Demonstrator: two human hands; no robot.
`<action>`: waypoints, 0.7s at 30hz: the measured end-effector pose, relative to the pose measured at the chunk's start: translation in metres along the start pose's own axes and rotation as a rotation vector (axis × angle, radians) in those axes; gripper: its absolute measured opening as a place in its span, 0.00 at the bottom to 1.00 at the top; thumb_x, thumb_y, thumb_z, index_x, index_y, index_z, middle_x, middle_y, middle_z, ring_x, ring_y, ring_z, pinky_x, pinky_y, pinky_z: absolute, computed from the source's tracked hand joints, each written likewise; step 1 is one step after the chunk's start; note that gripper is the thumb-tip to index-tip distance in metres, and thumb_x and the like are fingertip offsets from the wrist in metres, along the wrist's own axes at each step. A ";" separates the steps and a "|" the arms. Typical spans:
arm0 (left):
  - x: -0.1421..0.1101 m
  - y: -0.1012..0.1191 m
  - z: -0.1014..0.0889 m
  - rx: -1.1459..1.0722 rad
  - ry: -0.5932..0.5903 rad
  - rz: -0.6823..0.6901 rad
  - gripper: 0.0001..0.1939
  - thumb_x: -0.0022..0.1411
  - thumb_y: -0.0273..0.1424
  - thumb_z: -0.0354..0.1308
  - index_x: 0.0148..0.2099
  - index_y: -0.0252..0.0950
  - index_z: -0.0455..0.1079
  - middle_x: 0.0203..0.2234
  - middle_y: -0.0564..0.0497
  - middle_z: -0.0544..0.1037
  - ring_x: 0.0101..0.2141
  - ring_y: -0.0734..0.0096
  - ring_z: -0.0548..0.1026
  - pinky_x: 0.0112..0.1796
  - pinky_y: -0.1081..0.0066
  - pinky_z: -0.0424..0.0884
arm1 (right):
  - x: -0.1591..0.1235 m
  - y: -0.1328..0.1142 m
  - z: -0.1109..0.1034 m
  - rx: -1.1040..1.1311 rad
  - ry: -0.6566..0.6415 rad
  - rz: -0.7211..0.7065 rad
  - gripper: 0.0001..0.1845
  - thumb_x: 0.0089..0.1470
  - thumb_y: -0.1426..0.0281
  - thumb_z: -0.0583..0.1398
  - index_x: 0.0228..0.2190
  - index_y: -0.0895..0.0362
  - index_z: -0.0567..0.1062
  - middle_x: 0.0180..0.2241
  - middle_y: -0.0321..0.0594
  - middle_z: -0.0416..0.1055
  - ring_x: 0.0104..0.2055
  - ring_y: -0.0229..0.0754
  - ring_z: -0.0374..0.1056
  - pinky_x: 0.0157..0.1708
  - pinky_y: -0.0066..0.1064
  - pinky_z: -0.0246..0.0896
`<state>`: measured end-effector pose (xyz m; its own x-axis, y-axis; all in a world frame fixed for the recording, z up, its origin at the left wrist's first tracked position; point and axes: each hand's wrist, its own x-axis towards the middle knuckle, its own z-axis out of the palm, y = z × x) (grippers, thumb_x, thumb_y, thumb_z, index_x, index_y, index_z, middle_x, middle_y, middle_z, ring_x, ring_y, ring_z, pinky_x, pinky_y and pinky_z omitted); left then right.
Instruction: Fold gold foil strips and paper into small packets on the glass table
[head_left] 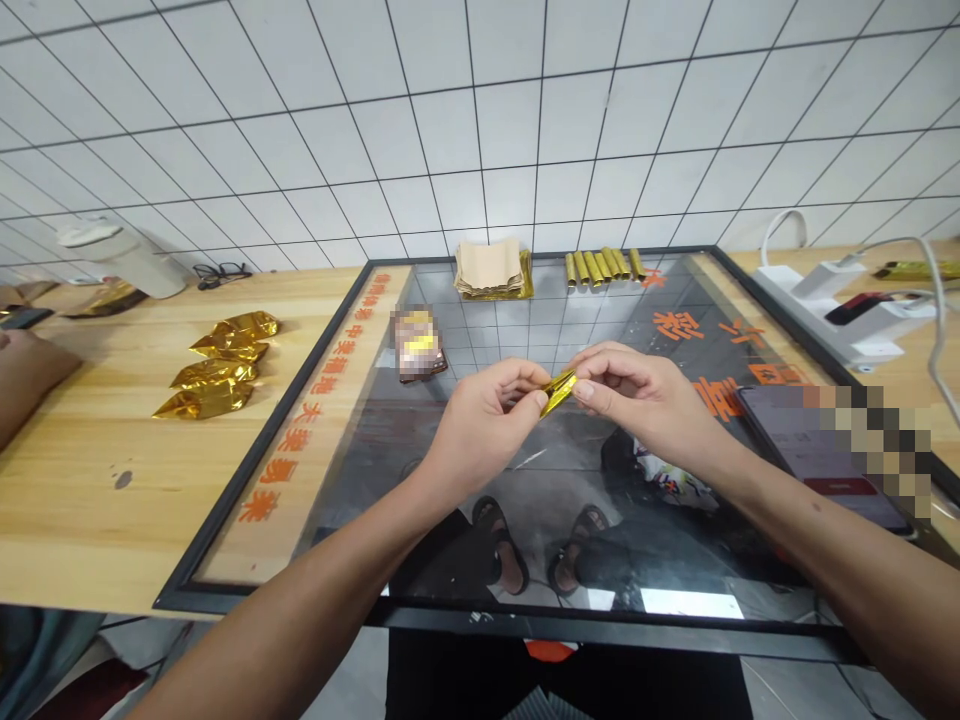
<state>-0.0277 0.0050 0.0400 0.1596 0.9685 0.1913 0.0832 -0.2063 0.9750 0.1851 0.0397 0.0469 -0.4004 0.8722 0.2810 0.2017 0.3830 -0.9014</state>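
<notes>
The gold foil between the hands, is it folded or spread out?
Folded: the gold foil is a narrow, creased strip, pinched by the left hand and the right hand.

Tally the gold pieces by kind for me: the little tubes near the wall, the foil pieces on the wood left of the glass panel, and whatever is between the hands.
Gold tubes: 7, as best I can count
Crinkled foil pieces: 4, overlapping
Gold piece between both hands: 1
Total: 12

I see gold foil (559, 392) partly hidden by fingers (604, 402), pixelation over the packet (420, 348) near the far left corner of the glass panel (375, 450) and on the phone (795, 440), and another person's arm (34, 378) cropped.
</notes>
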 end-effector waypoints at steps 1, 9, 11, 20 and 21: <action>0.000 0.000 0.000 0.012 0.004 0.004 0.03 0.65 0.29 0.63 0.40 0.37 0.77 0.31 0.53 0.80 0.32 0.73 0.77 0.35 0.72 0.73 | 0.000 0.000 0.001 0.002 0.014 0.009 0.17 0.61 0.52 0.69 0.32 0.52 0.82 0.38 0.43 0.76 0.35 0.44 0.69 0.35 0.36 0.65; -0.004 -0.001 0.002 0.149 0.019 0.073 0.05 0.68 0.29 0.61 0.43 0.38 0.78 0.35 0.51 0.83 0.36 0.69 0.81 0.38 0.70 0.76 | -0.004 0.006 0.009 0.111 0.072 0.162 0.18 0.55 0.53 0.73 0.33 0.54 0.80 0.32 0.38 0.74 0.29 0.38 0.65 0.29 0.32 0.62; -0.005 -0.003 0.002 0.169 0.017 0.076 0.05 0.69 0.29 0.61 0.44 0.39 0.78 0.36 0.51 0.84 0.36 0.68 0.81 0.39 0.69 0.76 | -0.004 0.007 0.010 0.130 0.077 0.185 0.18 0.54 0.54 0.74 0.33 0.54 0.80 0.31 0.37 0.75 0.29 0.38 0.65 0.28 0.31 0.63; -0.006 -0.010 0.007 0.180 0.024 0.106 0.10 0.67 0.25 0.59 0.49 0.40 0.76 0.40 0.50 0.85 0.40 0.68 0.84 0.42 0.69 0.79 | -0.003 0.010 0.014 0.119 0.107 0.195 0.16 0.54 0.57 0.74 0.31 0.55 0.79 0.26 0.35 0.74 0.25 0.37 0.64 0.24 0.30 0.60; -0.005 -0.012 0.007 0.180 0.028 0.107 0.11 0.67 0.25 0.60 0.49 0.40 0.76 0.41 0.50 0.85 0.40 0.68 0.84 0.42 0.70 0.79 | -0.003 0.010 0.016 0.118 0.105 0.195 0.15 0.54 0.58 0.73 0.31 0.55 0.79 0.26 0.35 0.73 0.25 0.37 0.63 0.24 0.30 0.58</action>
<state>-0.0222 0.0012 0.0267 0.1496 0.9426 0.2987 0.2416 -0.3278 0.9134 0.1745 0.0361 0.0318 -0.2680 0.9553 0.1249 0.1580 0.1714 -0.9725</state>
